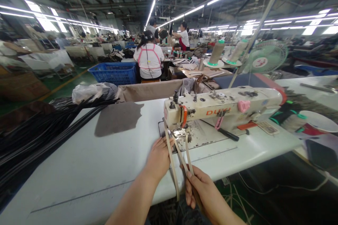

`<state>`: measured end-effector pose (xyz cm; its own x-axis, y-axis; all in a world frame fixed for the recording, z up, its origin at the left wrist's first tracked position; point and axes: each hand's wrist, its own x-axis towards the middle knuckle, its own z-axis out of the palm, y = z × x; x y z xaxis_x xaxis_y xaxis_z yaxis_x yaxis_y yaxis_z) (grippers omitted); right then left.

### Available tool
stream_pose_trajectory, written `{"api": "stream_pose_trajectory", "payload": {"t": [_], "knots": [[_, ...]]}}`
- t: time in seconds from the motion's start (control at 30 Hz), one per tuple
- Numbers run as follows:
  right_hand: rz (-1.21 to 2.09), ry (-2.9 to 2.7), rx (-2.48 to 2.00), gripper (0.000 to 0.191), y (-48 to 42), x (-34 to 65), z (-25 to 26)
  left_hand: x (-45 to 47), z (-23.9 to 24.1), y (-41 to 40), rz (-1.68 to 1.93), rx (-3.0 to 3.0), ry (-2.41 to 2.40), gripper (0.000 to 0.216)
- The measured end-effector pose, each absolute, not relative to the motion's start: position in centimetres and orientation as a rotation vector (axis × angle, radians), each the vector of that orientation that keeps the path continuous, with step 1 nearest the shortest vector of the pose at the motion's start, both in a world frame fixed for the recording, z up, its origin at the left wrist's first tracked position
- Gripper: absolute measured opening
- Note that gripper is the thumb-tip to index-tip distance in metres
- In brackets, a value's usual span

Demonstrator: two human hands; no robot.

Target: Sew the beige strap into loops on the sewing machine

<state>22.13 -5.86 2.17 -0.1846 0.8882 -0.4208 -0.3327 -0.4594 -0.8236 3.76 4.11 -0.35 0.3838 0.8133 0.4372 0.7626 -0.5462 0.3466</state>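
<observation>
My right hand [199, 190] is closed around narrow beige strips [190, 158], pinched between thumb and fingers at the table's front edge. These strips run up from it to the presser foot [180, 133] of a sewing machine [224, 107]. My left hand [160, 156] lies on the tabletop just left of the presser foot, fingers stretched forward with their tips beside the needle area. Another beige strip [171, 163] hangs from the machine head, passes in front of my left fingertips and drops over the table edge. My left thumb is hidden.
A brown-grey fabric piece [117, 119] lies on the white table [87, 161]. Long black strips [52, 147] pile up at the left. Thread cones [216, 52], a green fan [266, 58] and a blue basket [113, 73] stand beyond. A co-worker [149, 58] sits ahead, back turned.
</observation>
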Motion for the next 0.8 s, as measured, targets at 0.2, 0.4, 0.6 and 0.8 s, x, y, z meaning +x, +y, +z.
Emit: {"api": "stream_pose_trajectory", "payload": {"t": [0.2,0.4,0.6,0.8], "knots": [[1.781,-0.719,-1.253,0.061,-6.6,22.7,2.1,3.9,-0.2,4.2,0.895,2.527,1.481,0.033],[1.766,-0.712,-1.364,0.081,-6.8,23.3,0.0,4.0,-0.1,4.2,0.885,2.539,1.504,0.034],[1.774,-0.726,-1.372,0.07,-7.2,23.5,1.4,4.0,0.0,4.1,0.866,2.527,1.528,0.034],[1.786,-0.723,-1.384,0.074,-7.5,23.6,0.7,4.1,-0.5,4.2,0.899,2.511,1.538,0.036]]}}
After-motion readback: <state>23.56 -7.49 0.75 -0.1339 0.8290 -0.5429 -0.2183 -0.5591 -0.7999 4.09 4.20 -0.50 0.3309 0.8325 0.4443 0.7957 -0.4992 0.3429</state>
